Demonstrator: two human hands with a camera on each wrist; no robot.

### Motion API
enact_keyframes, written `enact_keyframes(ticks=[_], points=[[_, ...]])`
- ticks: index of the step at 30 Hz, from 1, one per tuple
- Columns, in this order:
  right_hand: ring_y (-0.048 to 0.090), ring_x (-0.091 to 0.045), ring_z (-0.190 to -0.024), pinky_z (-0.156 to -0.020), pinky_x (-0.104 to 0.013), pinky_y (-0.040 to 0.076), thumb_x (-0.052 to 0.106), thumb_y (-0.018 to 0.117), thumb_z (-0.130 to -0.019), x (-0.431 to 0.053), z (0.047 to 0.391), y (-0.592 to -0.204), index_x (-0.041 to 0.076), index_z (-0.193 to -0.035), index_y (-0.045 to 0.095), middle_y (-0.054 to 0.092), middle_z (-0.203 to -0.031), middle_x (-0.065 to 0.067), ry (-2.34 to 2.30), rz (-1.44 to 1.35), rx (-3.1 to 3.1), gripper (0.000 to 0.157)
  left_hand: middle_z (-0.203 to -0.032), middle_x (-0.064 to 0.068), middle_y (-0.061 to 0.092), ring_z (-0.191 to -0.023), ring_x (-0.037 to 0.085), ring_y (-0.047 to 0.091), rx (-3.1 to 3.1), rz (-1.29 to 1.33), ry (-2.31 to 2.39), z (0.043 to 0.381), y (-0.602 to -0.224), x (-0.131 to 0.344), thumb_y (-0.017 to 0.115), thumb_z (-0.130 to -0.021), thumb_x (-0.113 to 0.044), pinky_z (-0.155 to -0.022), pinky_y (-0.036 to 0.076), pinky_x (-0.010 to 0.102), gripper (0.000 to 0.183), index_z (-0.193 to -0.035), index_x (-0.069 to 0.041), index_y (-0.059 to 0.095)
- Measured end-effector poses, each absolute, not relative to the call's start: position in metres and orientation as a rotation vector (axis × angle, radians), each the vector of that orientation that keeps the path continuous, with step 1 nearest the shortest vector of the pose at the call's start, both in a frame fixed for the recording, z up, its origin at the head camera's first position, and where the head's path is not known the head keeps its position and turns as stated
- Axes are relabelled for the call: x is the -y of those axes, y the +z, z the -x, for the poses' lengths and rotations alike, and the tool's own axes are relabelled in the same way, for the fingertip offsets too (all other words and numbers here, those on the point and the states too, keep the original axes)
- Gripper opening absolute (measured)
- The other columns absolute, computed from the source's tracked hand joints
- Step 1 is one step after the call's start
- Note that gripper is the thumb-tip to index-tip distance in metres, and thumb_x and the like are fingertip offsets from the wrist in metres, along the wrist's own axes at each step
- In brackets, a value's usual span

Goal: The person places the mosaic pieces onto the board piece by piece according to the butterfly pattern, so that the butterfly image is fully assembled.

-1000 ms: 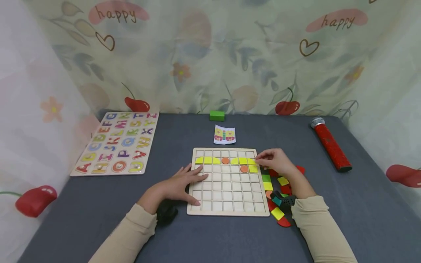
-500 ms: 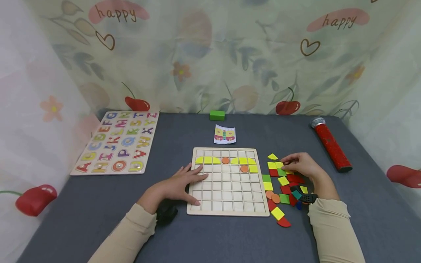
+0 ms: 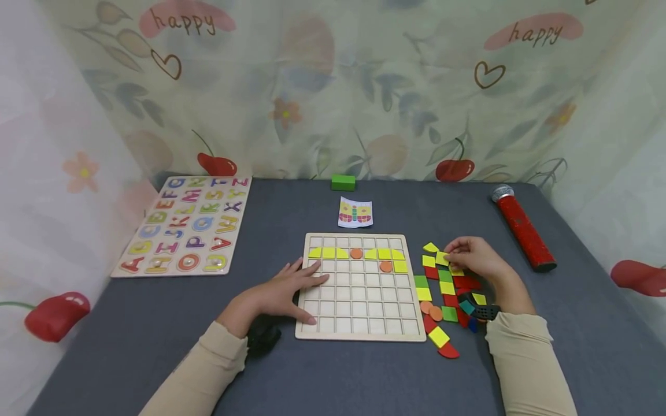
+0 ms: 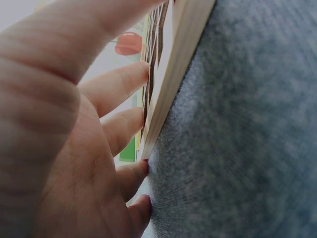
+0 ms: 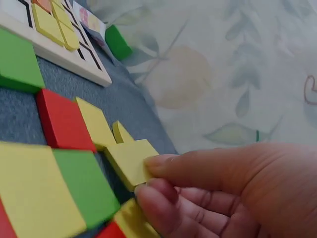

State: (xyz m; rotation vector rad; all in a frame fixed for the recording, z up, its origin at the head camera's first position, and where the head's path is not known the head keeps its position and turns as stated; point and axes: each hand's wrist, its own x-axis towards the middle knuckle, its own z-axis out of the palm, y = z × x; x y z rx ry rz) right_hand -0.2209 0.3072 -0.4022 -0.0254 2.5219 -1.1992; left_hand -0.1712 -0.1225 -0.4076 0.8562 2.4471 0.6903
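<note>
A wooden grid board lies in the middle of the table, with yellow tiles and orange round tiles in its upper rows. My left hand rests spread over the board's left edge; in the left wrist view its fingertips touch the rim. To the right of the board my right hand pinches a yellow square tile between thumb and fingers, one edge tipped up. Loose red, green, yellow and orange tiles lie under and around that hand, some hidden by the wrist.
Behind the board lies a paper card with a butterfly pattern, and beyond it a green block. An alphabet puzzle board is at the back left. A red microphone lies at the right. A patterned cloth hangs behind.
My right hand has gone from the board's upper right corner back to the loose tiles, where it has taken hold of a yellow square tile. The left hand has stayed put.
</note>
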Motion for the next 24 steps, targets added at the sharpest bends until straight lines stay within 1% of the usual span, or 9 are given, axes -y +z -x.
enact_keyframes(ticks=[4,10,13,18,22,24], points=[[0.06,-0.016,-0.073,-0.071,-0.024,0.055,0.018,0.059,-0.092,-0.289,0.223,-0.396,-0.006,-0.115,0.054,0.062,-0.094,-0.014,-1.231,0.047,-2.548,0.033,-0.158,0.002,0.01,-0.145,0.033,-0.009,-2.452,-0.852,0.68,0.172,-0.409,0.123,0.075,-0.073,-0.046,-0.116,-0.003,0.054,0.087,-0.146,-0.024,0.033],[0.062,-0.017,-0.073,-0.073,-0.03,0.057,0.014,0.06,-0.091,-0.246,0.23,-0.393,-0.007,-0.109,0.057,0.061,-0.093,-0.016,-1.329,0.141,-2.491,0.028,-0.158,0.0,0.01,-0.145,0.032,-0.01,-2.459,-0.829,0.673,0.172,-0.411,0.123,0.076,-0.072,-0.047,-0.116,-0.003,0.053,0.088,-0.145,-0.026,0.033],[0.061,-0.017,-0.073,-0.071,-0.03,0.056,0.012,0.06,-0.09,-0.227,0.233,-0.396,-0.007,-0.107,0.059,0.061,-0.09,-0.014,-1.366,0.201,-2.428,0.025,-0.158,0.0,0.01,-0.145,0.031,-0.01,-2.459,-0.824,0.672,0.172,-0.412,0.122,0.076,-0.071,-0.048,-0.116,-0.004,0.053,0.088,-0.145,-0.026,0.033],[0.061,-0.014,-0.071,-0.068,-0.026,0.055,0.011,0.063,-0.088,-0.203,0.235,-0.403,-0.006,-0.103,0.062,0.062,-0.087,-0.009,-1.359,0.275,-2.371,0.023,-0.158,-0.001,0.009,-0.145,0.031,-0.011,-2.45,-0.831,0.683,0.172,-0.412,0.122,0.076,-0.072,-0.047,-0.116,-0.004,0.053,0.088,-0.146,-0.026,0.032],[0.062,-0.014,-0.068,-0.067,-0.027,0.056,0.01,0.065,-0.086,-0.192,0.237,-0.408,-0.006,-0.102,0.062,0.063,-0.086,-0.008,-1.389,0.294,-2.318,0.022,-0.158,0.0,0.009,-0.145,0.031,-0.011,-2.446,-0.833,0.691,0.172,-0.411,0.123,0.076,-0.072,-0.047,-0.116,-0.004,0.053,0.088,-0.146,-0.026,0.032],[0.062,-0.015,-0.067,-0.066,-0.028,0.056,0.008,0.065,-0.086,-0.187,0.237,-0.409,-0.007,-0.101,0.062,0.064,-0.085,-0.009,-1.404,0.309,-2.298,0.022,-0.158,0.0,0.009,-0.144,0.031,-0.011,-2.446,-0.832,0.693,0.172,-0.41,0.123,0.076,-0.072,-0.047,-0.116,-0.004,0.053,0.088,-0.146,-0.026,0.032]])
